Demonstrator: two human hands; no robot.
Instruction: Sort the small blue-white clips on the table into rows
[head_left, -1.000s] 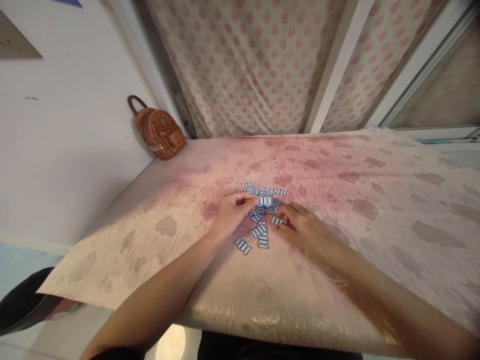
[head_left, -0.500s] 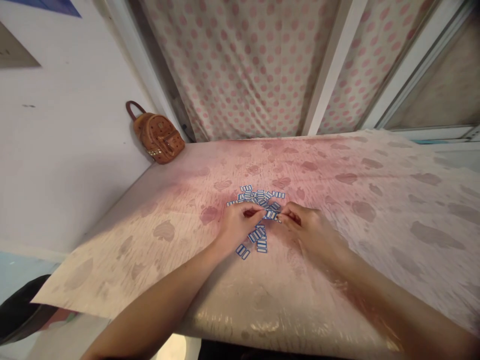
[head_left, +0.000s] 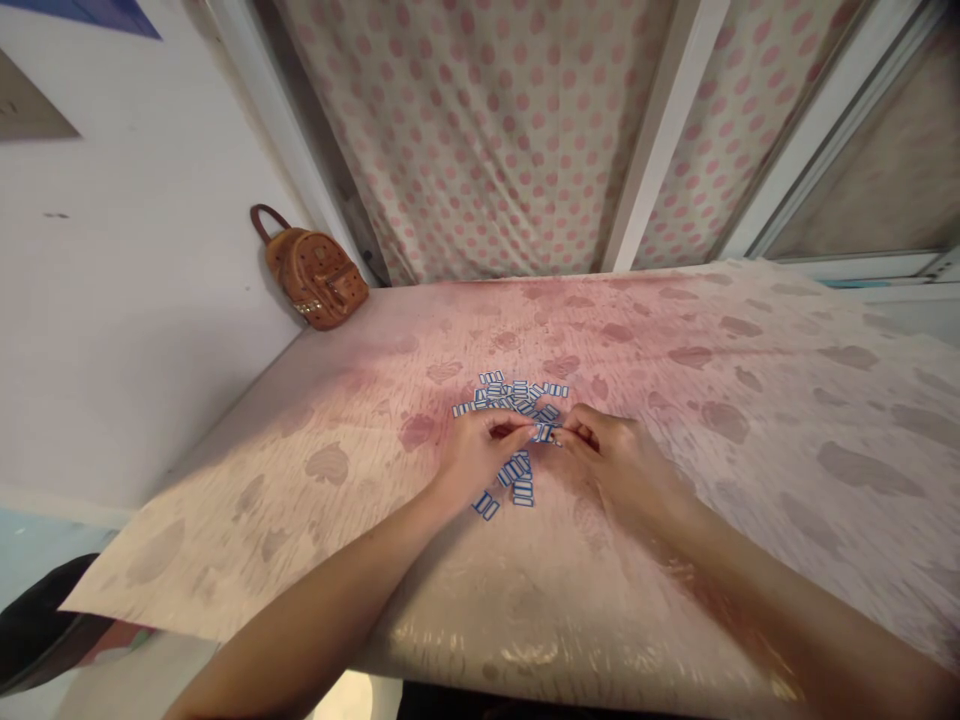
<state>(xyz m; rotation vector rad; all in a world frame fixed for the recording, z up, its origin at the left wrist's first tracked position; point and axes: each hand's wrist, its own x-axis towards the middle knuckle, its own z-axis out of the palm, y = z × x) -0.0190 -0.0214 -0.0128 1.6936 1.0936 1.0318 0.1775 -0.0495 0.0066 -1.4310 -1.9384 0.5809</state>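
Observation:
A small flat blue-and-white piece [head_left: 544, 433], with pale bars inside a blue edge, is pinched between my two hands above the table. My left hand [head_left: 484, 445] is closed, thumb and forefinger on the piece's left end. From the other side, my right hand [head_left: 611, 445] grips its right end, also closed. A loose pile of similar pieces [head_left: 519, 388] lies just beyond my fingers. Several more, such as one striped piece [head_left: 523, 492] and another piece [head_left: 486, 505], rest on the cloth nearer to me, below my hands. Part of the pile is hidden behind my left hand.
The table carries a pink and cream patterned cover [head_left: 712, 420] under glossy plastic. At the far left corner, a small brown backpack [head_left: 319, 278] leans against the white wall [head_left: 135, 330]. A polka-dot curtain [head_left: 487, 130] hangs behind the table. A dark container [head_left: 49, 620] shows at lower left.
The held piece looks slightly tilted or shifted right between my fingertips. Both hands stay in nearly the same place, and the pile looks unchanged.

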